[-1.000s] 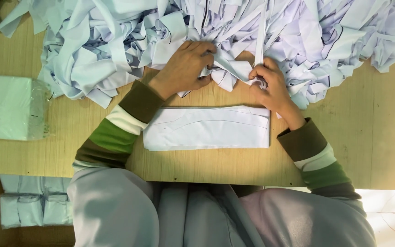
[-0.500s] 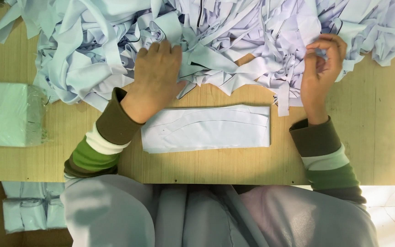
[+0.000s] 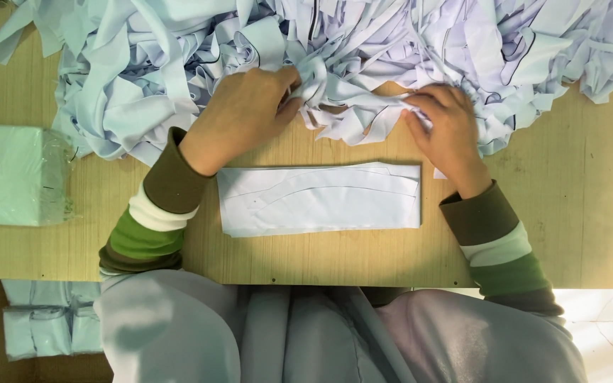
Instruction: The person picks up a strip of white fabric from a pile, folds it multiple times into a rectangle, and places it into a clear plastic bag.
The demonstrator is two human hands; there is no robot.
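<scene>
Head view: the left hand (image 3: pixel 239 113) has its fingers curled and closed on a twisted white fabric strip (image 3: pixel 335 92) at the near edge of the tangled heap of white cut pieces (image 3: pixel 179 64), at about 11 o'clock from the flat stack (image 3: pixel 321 200); the right hand (image 3: pixel 445 128), at 1 o'clock from that stack, pinches the strip's other end with fingers bent; the strip spans between them, just beyond the stack, on the wooden table (image 3: pixel 590 213). To do this well, the person would likely keep both grips near the ends and draw the piece out level, so neighbouring strips do not drag along; a snag seems the main risk. At 9 o'clock lies a clear plastic bag (image 3: pixel 15 177) holding a pale block of folded pieces; below the table edge, at 7 o'clock, sit wrapped bundles (image 3: pixel 51 319).
</scene>
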